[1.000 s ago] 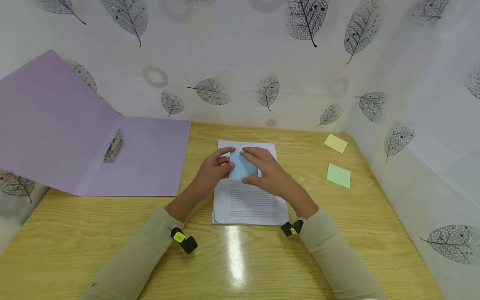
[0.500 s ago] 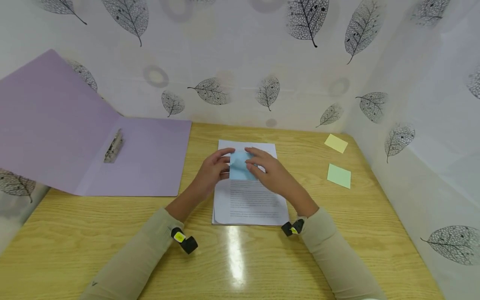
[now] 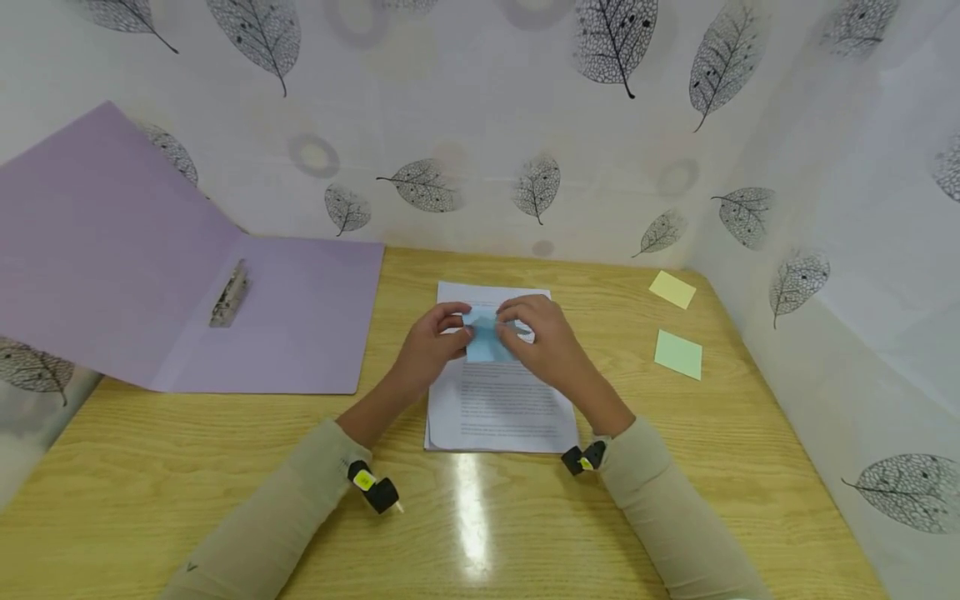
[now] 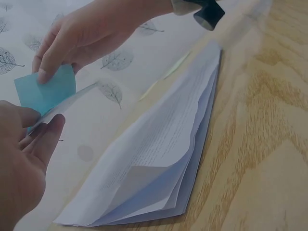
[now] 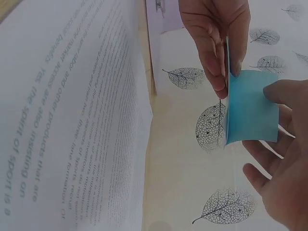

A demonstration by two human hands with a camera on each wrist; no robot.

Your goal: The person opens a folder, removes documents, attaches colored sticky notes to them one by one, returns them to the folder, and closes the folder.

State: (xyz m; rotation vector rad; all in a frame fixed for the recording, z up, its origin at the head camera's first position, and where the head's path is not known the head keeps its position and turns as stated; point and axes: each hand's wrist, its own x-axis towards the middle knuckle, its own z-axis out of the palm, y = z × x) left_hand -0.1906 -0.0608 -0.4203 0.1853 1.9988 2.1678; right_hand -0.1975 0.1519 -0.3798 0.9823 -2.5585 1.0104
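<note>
A blue sticky note pad (image 3: 487, 352) is held above a stack of printed sheets (image 3: 517, 408). My left hand (image 3: 429, 343) pinches its left edge between thumb and fingers. My right hand (image 3: 542, 333) pinches a blue sticky note (image 5: 252, 108), with the thumb on its face in the right wrist view. In the left wrist view that blue sheet stands bent up from the thin pad, and the left hand (image 4: 24, 159) grips the pad near the fold. The fingers partly hide the pad in the head view.
An open purple folder (image 3: 307, 317) with a metal clip (image 3: 229, 293) lies at the left. On the right side of the wooden table (image 3: 480, 533) are a yellow sticky note (image 3: 672, 289) and a green one (image 3: 678, 354). A leaf-patterned cloth (image 3: 465, 108) stands behind.
The right thumb has moved up to the index finger, and the right hand now pinches the blue sheet and bends it up. The left thumb is pressed on the pad's edge again.
</note>
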